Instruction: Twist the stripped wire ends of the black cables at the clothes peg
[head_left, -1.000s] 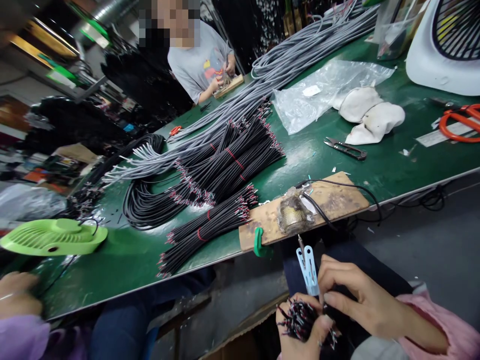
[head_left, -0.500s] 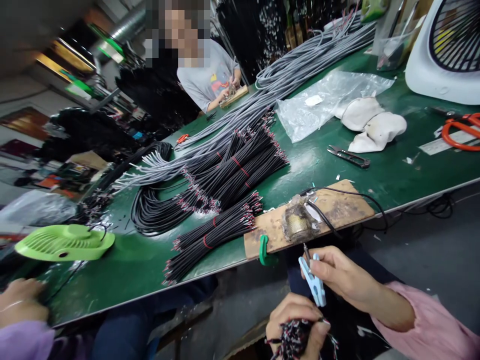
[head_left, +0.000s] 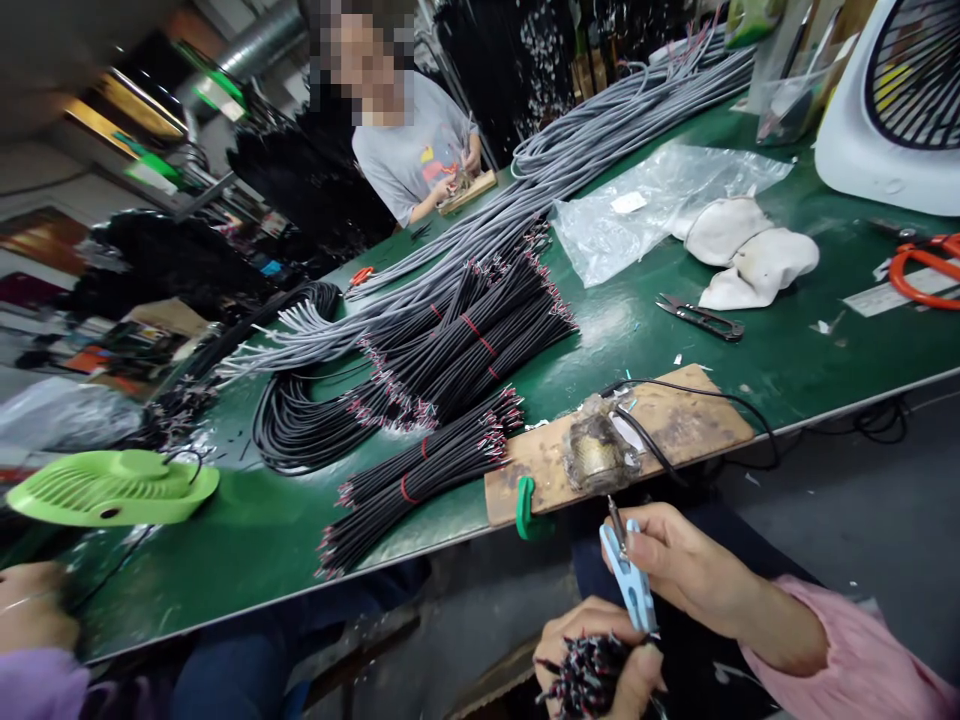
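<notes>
My right hand (head_left: pixel 675 555) pinches a light blue clothes peg (head_left: pixel 631 585) and a thin dark metal rod (head_left: pixel 616 518) that runs along it. The rod's pointed tip is up, just below the board's front edge. My left hand (head_left: pixel 577 625) is closed around a bundle of black cables (head_left: pixel 589 665), whose stripped red, white and black wire ends point up at me. The peg's lower end is close to the cable ends; whether they touch I cannot tell. On the wooden board (head_left: pixel 686 415) sits a grimy, yellowish lump (head_left: pixel 600 450), with a black cord beside it.
A green clamp (head_left: pixel 526 508) grips the board at the table edge. Tied black cable bundles (head_left: pixel 427 465) and long grey cables (head_left: pixel 555 170) cover the green table. Small snips (head_left: pixel 701 317), white cloth (head_left: pixel 750 255) and a white fan (head_left: pixel 847 150) stand right. Co-workers sit opposite and at left.
My left hand has risen slightly and the cable ends have tilted. The peg's lower end is now closer to them. The view has shifted a little.
</notes>
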